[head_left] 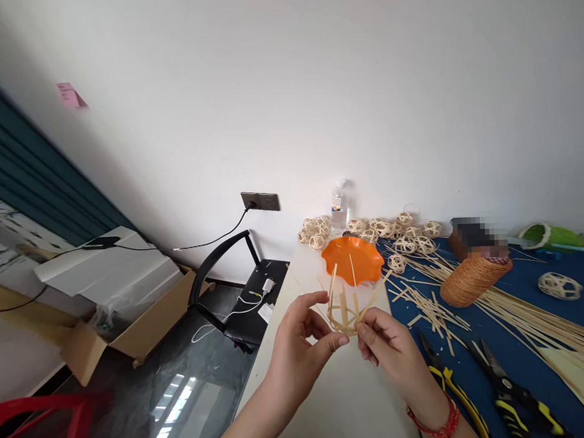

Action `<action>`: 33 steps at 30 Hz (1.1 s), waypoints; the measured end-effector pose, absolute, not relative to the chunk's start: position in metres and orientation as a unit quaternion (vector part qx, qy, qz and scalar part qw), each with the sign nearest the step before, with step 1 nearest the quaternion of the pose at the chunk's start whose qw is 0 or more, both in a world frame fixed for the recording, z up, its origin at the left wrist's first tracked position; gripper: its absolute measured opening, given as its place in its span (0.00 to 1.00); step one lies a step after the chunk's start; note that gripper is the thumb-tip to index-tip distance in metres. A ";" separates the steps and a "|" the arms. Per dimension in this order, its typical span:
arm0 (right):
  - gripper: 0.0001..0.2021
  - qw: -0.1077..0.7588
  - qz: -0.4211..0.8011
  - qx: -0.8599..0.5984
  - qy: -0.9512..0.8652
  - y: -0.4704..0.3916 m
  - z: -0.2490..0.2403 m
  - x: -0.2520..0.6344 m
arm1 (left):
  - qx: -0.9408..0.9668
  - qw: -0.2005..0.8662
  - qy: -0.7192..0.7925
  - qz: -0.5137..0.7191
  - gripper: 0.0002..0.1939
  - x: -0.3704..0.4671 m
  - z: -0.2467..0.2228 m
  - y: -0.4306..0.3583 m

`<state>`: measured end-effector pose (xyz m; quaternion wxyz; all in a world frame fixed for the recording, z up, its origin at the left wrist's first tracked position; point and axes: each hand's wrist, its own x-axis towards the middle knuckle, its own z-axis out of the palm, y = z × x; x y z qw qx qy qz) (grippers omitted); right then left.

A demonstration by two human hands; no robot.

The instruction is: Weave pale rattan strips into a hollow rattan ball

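Note:
Between my two hands, above the white table, is a half-woven ball of pale bamboo strips (344, 313), with several loose strip ends sticking upward. My left hand (305, 333) curves around its left side, thumb at the bottom and fingers at the rim. On the lower right, my right hand (385, 340) pinches a strip between thumb and fingers. Behind the weave sits an orange wavy-edged plate (353, 258). Cut strip pieces (429, 307) lie to the right on a blue mat.
Woven balls (383, 227) cluster along the wall beside a water bottle (339, 204). On the blue mat are a twine spool (473, 280), long strips (530, 319), pliers (454, 392) and cutters (506, 384). A black chair (250, 310) stands left of the table (346, 396).

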<state>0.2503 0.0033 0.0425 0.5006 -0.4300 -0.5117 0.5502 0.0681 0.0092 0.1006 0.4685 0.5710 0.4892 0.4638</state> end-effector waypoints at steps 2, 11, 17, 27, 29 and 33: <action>0.17 0.486 0.541 -0.429 -0.536 0.002 0.043 0.251 | 0.556 0.504 0.486 0.447 0.31 0.066 0.102 0.014; 0.12 0.475 0.419 -0.425 -0.647 -0.006 0.044 0.251 | 0.542 0.500 0.502 0.453 0.16 0.060 0.097 0.018; 0.06 0.518 0.255 -0.397 -0.713 -0.010 0.051 0.246 | 0.594 0.394 0.485 0.506 0.10 0.060 0.091 0.011; 0.09 0.528 0.111 -0.387 -0.748 -0.015 0.050 0.243 | 0.685 0.230 0.426 0.544 0.13 0.064 0.088 0.004; 0.10 0.529 0.066 -0.387 -0.752 -0.017 0.051 0.243 | 0.692 0.214 0.424 0.543 0.14 0.065 0.090 0.001; 0.12 0.536 -0.012 -0.386 -0.751 -0.020 0.051 0.242 | 0.698 0.193 0.421 0.547 0.18 0.067 0.093 -0.003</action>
